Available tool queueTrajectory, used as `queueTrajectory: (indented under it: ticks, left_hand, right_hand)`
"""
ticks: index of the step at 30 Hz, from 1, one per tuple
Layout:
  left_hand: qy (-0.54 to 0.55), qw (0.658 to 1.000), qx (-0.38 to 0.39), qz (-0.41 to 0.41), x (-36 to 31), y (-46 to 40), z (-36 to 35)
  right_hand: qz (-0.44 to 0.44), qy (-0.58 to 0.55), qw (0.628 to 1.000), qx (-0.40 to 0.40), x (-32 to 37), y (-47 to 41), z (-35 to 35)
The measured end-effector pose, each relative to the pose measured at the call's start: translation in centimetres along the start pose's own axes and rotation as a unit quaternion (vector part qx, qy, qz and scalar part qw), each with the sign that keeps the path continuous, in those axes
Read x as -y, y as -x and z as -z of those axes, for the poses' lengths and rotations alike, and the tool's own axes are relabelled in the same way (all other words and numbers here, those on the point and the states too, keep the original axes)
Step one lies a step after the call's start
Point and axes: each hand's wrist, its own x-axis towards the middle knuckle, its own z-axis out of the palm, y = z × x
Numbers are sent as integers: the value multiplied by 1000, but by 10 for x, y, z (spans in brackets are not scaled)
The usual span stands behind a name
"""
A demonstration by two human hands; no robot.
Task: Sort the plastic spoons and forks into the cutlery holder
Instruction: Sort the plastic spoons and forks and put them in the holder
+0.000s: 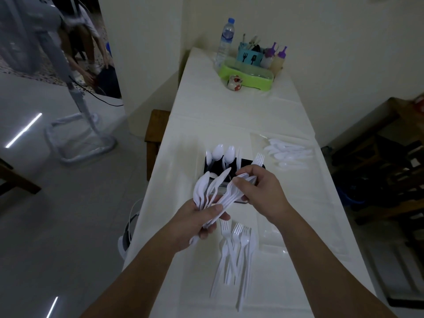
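Note:
My left hand (198,222) grips a fanned bunch of white plastic spoons (207,188) by their handles. My right hand (257,190) pinches the bowl ends of a few of those spoons just in front of the black cutlery holder (244,162). Three spoons (219,152) stand bowl-up in the holder's left side and one fork (259,159) stands in its right side. A pile of white forks (236,251) lies on the table near me. More spoons (288,152) lie on clear plastic wrap to the right of the holder.
The long table (229,111) has a white cover. At its far end stand a green tray (247,76), a water bottle (226,40), a blue utensil cup (249,56), sauce bottles and a small mug (234,82). A fan stand (75,106) and a person are at left.

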Motion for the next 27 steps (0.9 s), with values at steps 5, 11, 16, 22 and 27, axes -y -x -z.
queueTrajectory:
  ticks: [5,11,16,22,27]
  left_hand:
    - [21,1000,4,4,-3,-6,0]
    - [8,1000,-12,-13,-7,-10,-3]
    - [34,998,-46,-39,-8,-15,-9]
    - [107,988,-103,-43,-10,-24,-8]
    - [104,978,-177,-40,-5,-32,-6]
  right_hand:
    - [-15,-2,1000,24,5,-5,7]
    - [-26,-9,996,88,16,-12,13]
    - [12,-5,997,71,21,-18,19]
    - [50,2,999,9,31,-32,48]
    - [93,55,991,-85,38,-51,67]
